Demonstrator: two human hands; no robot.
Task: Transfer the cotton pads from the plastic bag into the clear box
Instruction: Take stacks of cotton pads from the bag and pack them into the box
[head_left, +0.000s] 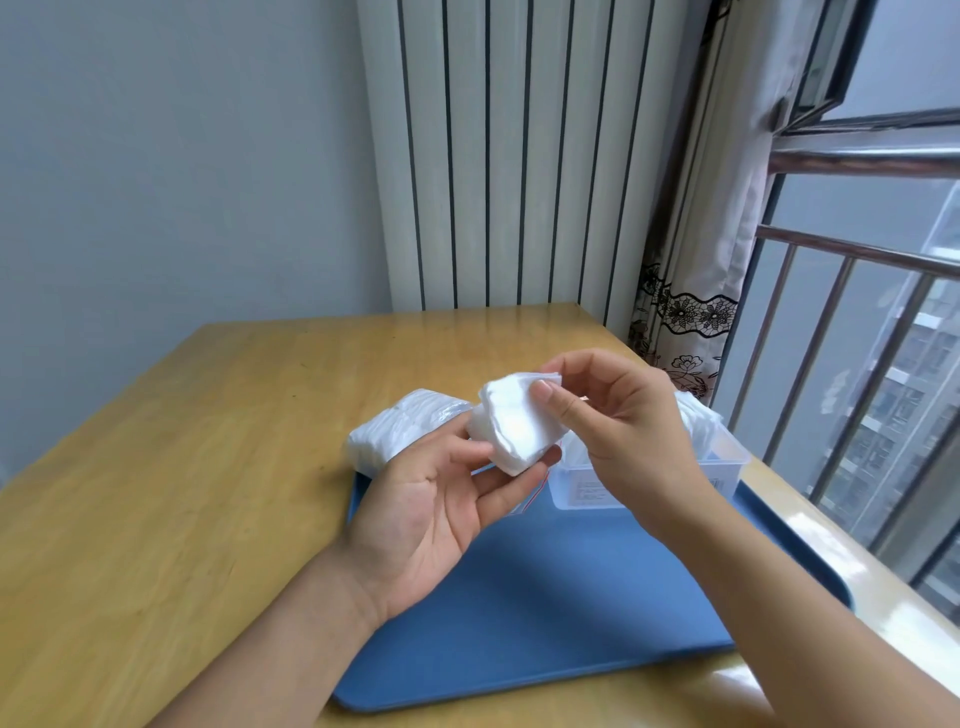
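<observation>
Both hands hold one stack of cotton pads (514, 428) above the blue tray (571, 597): left hand (441, 499) pinching its lower corner, right hand (618, 415) gripping its top. The plastic bag (400, 431) lies beyond the left hand; the clear box (727, 462) sits behind the right.

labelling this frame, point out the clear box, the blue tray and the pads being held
clear box (582, 491): head view, front wall.
blue tray (545, 613): head view, bare floor.
cotton pads (511, 423): head view, middle of the held stack.
</observation>
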